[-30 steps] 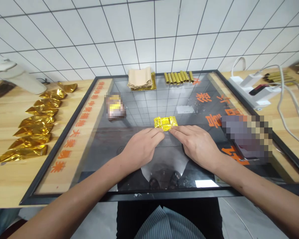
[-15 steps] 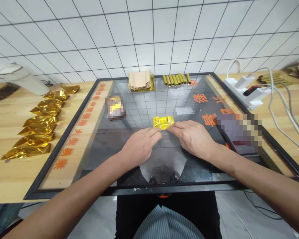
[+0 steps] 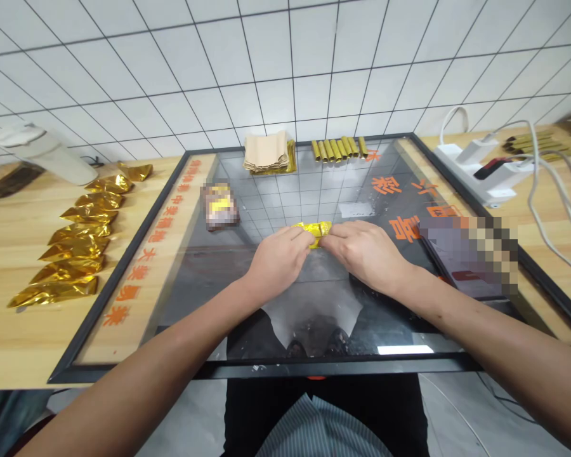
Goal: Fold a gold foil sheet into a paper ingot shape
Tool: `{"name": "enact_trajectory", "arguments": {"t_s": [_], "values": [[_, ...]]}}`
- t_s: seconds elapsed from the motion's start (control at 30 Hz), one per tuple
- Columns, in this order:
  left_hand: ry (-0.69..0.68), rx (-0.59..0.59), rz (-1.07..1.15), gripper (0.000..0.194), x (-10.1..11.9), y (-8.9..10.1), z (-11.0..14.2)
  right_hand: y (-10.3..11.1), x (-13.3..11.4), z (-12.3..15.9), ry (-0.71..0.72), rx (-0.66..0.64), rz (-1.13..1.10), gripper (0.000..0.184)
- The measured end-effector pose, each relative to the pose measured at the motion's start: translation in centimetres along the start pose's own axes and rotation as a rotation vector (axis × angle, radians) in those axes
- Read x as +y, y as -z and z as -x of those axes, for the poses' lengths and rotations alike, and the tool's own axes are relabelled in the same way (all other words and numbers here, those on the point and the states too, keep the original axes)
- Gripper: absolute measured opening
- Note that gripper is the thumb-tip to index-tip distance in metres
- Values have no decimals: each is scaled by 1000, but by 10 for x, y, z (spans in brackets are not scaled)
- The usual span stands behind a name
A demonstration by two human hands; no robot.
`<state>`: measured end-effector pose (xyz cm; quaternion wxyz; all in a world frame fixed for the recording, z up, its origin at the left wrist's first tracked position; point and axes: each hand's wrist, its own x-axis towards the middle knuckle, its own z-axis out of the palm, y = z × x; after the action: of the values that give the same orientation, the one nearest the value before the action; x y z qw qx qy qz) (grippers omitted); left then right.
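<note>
On the glass panel [image 3: 309, 298] in front of me lies a crinkled yellow-gold foil piece [image 3: 320, 230], partly covered by my fingers. My left hand [image 3: 278, 260] is closed with its fingertips on the left end and near edge of the foil. Opposite it, my right hand [image 3: 367, 255] pinches the right end with thumb and fingers. The undersides of both hands and the foil's near corners are hidden.
Gold foil packets [image 3: 69, 291] line the left wooden table. Brown paper sheets [image 3: 266, 152] and gold rolled tubes [image 3: 339, 150] sit along the back. A blurred packet [image 3: 220, 206] lies left, a phone-like slab [image 3: 457, 260] right. A power strip [image 3: 476, 171] with cables stands right.
My left hand has shifted up onto the foil and curled tighter, covering more of its left side. The right fingers have closed over its right end. The view has shifted slightly.
</note>
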<state>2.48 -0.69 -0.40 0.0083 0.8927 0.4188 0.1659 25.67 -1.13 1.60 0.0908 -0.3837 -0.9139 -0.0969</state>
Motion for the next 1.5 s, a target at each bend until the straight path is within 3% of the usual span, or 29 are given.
{"name": "enact_trajectory", "arguments": {"t_s": [0.3, 0.57, 0.83, 1.23, 1.5], "values": [[-112, 66, -117, 29, 0, -4, 3, -2, 1, -1, 0, 65, -11, 25], [-26, 74, -4, 25, -1, -6, 3, -6, -1, -3, -46, 56, -29, 28], [90, 64, 177, 14, -3, 5, 10, -8, -5, -4, -39, 103, -15, 28], [152, -6, 67, 27, -7, 7, 9, -8, -4, -3, -73, 66, -79, 29], [297, 9, 115, 22, -6, 10, 10, -10, -2, -2, -133, 59, -113, 28]]}}
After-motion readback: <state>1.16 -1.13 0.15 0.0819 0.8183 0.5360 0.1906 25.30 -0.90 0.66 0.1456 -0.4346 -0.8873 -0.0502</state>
